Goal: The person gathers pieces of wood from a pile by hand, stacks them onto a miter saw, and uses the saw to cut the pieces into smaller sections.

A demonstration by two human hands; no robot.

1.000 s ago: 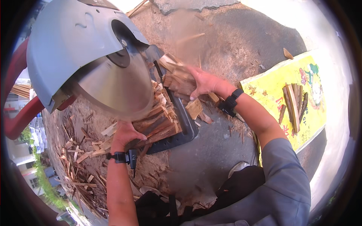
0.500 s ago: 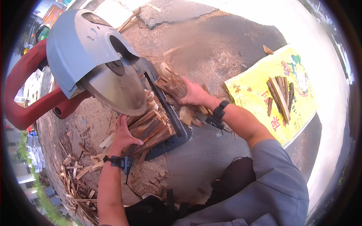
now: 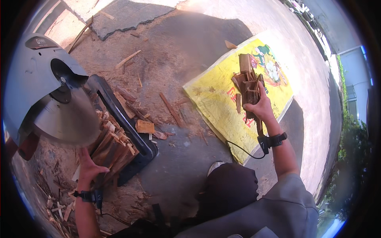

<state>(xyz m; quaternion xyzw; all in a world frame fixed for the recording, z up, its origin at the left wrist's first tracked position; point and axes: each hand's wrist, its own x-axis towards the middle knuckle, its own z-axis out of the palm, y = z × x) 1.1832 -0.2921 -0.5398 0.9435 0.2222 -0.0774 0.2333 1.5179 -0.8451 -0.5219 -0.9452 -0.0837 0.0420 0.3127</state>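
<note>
My left hand (image 3: 89,169) is at the near left, thumb stretched along a bundle of split firewood (image 3: 119,152) and fingers curled against its side, partly hidden. The bundle lies on the dark base (image 3: 147,148) of a cut-off saw, right beside the round blade (image 3: 69,121). Over a yellow printed sack (image 3: 206,89) at the right, my right hand (image 3: 262,106) is closed around a clutch of short cut wood pieces (image 3: 249,85). Other sticks lie on the sack under these pieces, mostly covered by them.
The saw's grey guard (image 3: 33,85) fills the left side. Wood offcuts (image 3: 145,126) lie along the base's right edge, and a thin stick (image 3: 170,109) rests on the sawdust-strewn ground. Scrap wood (image 3: 59,210) is heaped at the lower left. A dark slab (image 3: 131,18) lies at the back.
My right hand has carried the cut wood pieces from beside the saw base rightward to above the yellow sack. My left hand stays at the bundle. The view has swung right.
</note>
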